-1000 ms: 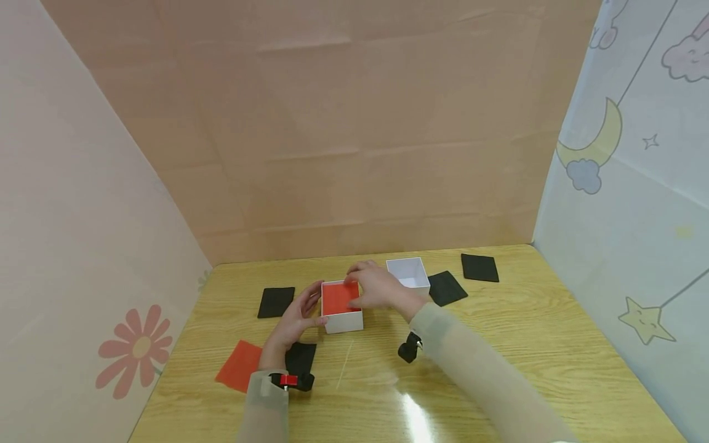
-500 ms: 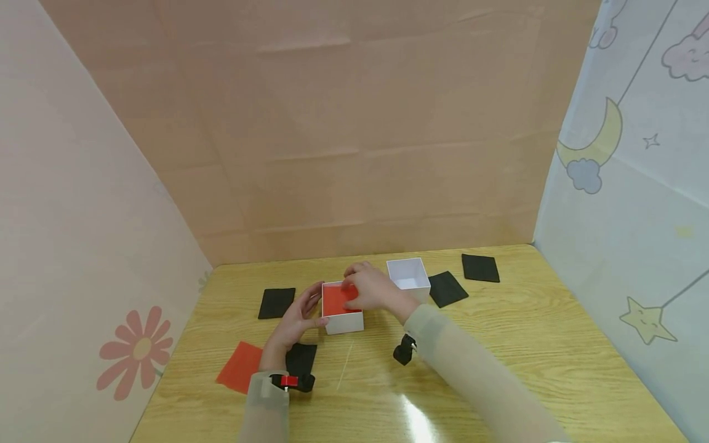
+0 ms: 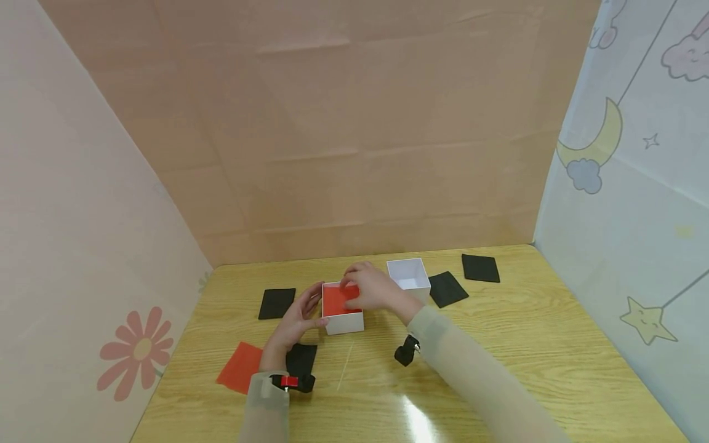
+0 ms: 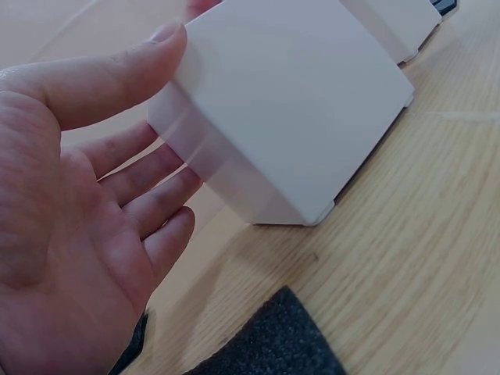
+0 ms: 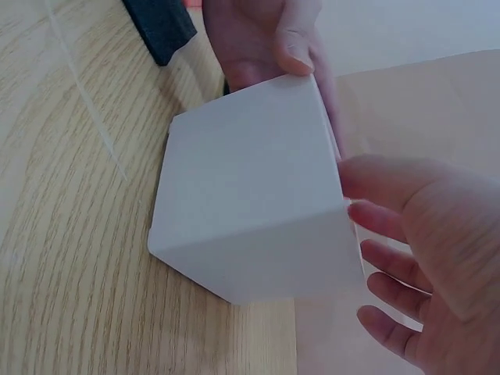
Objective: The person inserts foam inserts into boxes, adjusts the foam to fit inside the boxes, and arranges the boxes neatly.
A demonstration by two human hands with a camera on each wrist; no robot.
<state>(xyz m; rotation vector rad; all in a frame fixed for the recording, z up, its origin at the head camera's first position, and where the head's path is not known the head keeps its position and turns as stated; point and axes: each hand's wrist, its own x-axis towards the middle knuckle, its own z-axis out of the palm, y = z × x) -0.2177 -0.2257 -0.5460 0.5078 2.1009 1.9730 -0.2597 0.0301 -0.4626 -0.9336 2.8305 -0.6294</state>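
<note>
A white box [image 3: 344, 324] without a lid stands on the table, with a red square piece [image 3: 333, 301] inside near its rim. My left hand [image 3: 296, 321] holds the box at its left side, thumb at the near left corner and fingers along the wall. In the left wrist view those fingers touch the outer side of the box [image 4: 289, 101]. My right hand [image 3: 375, 288] reaches over the right rim. Its thumb and forefinger, spread apart, touch the red piece. In the right wrist view the other fingers [image 5: 391, 266] hang loosely outside the box; the inside is hidden there.
Behind and right stands a second white box [image 3: 408, 275]. Black square pieces lie at the left [image 3: 276, 303], beside the second box [image 3: 447, 289] and at the far right [image 3: 480, 268]. Another black piece [image 3: 301, 358] and a red sheet [image 3: 241, 367] lie by the left wrist.
My right thumb and fingers have shifted slightly left over the red piece and then stay nearly still. The left hand and the box keep their place.
</note>
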